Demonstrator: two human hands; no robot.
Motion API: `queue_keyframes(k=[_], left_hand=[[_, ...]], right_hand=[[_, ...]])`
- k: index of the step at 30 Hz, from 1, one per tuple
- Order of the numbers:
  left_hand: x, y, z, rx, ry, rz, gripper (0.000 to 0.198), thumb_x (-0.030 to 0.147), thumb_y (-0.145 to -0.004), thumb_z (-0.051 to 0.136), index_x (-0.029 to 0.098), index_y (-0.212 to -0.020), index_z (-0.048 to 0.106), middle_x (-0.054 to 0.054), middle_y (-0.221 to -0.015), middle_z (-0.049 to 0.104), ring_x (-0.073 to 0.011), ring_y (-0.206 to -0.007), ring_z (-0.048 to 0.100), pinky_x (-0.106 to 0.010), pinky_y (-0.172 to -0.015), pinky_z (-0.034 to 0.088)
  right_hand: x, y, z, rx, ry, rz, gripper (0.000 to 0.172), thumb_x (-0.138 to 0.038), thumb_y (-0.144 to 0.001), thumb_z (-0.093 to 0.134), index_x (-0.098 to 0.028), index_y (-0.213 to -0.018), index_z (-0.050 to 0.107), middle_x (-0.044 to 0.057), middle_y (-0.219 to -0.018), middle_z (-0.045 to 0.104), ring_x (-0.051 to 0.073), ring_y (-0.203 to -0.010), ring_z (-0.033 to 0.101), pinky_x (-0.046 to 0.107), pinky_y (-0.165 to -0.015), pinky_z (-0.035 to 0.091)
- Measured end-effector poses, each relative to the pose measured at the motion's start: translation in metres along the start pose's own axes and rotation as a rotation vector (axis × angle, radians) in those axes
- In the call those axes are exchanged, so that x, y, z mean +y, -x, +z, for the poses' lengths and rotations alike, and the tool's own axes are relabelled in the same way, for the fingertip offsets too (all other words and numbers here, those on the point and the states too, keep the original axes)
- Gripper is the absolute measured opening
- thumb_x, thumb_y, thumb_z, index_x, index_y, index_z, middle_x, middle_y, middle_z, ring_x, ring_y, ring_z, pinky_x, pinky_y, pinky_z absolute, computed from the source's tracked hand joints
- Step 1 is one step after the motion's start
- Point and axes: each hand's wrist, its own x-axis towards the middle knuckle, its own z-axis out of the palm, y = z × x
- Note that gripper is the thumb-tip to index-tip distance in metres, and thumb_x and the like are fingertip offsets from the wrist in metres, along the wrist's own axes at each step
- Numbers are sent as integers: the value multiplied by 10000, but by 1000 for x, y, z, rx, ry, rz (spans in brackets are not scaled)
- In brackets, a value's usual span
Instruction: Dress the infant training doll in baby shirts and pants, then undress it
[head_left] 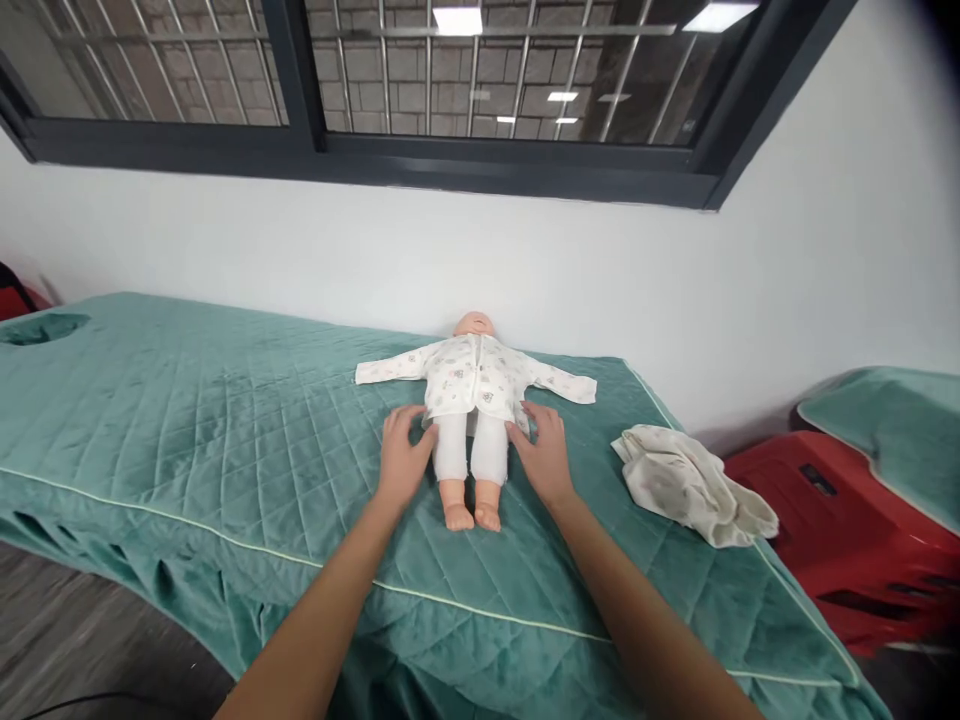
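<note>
A baby doll (475, 325) lies on its back, head toward the wall. It wears a white printed jacket (459, 375) with both sleeves spread out sideways and white trousers (490, 447); its bare feet point toward me. My left hand (403, 452) rests beside the doll's hip, thumb against the trouser leg and fingers near the jacket's hem. On the other side, my right hand (545, 448) is placed likewise, its fingertips at the hem's corner and its thumb by the leg. Thumb and fingers stand apart on both hands.
The doll lies on a green quilted bed cover (247, 420). A crumpled white printed cloth (686, 485) sits at the right edge of the bed. Beyond it stands a red plastic object (832, 530) partly under a green cover (892, 425). A white wall and barred window rise behind.
</note>
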Motion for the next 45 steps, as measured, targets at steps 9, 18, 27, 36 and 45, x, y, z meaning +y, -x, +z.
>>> queue_keyframes(k=[9, 18, 27, 36, 45], left_hand=[[-4, -27, 35, -143, -137, 236, 382, 201, -782, 680, 251, -1158, 626, -78, -1234, 546, -258, -1198, 474, -444, -1079, 376], [-17, -34, 33, 125, 162, -61, 170, 360, -901, 574, 221, -931, 668, -35, -960, 624, -181, -927, 579, -321, -875, 457], [-29, -36, 30, 441, 232, -288, 337, 518, -943, 464, 209, -841, 551, 13, -809, 553, -142, -796, 524, -273, -796, 435], [-27, -29, 25, 430, 28, -66, 238, 400, -890, 596, 218, -1031, 537, -76, -1135, 495, -204, -1104, 490, -351, -958, 410], [-24, -27, 28, 165, -188, 106, 201, 293, -805, 675, 233, -990, 625, -79, -1181, 504, -261, -1176, 459, -459, -1091, 313]], right_hand=[[-18, -14, 24, 41, 29, -109, 125, -357, -846, 633, -263, -914, 682, 50, -950, 557, 245, -950, 511, 428, -911, 410], [-3, -21, 22, 142, -593, 380, 231, -439, -800, 696, -224, -778, 617, -46, -698, 548, 127, -636, 469, 263, -602, 388], [-4, -19, 4, 322, -981, 573, 308, -323, -698, 751, -213, -642, 469, -72, -616, 465, 92, -570, 476, 218, -542, 439], [-10, 48, -35, 260, -551, 456, 230, -305, -733, 748, -238, -934, 659, 6, -1004, 650, 186, -972, 592, 374, -941, 477], [18, 42, -192, 425, -116, 330, 456, 121, -562, 751, -251, -825, 740, 46, -1118, 661, 202, -1215, 492, 369, -1149, 269]])
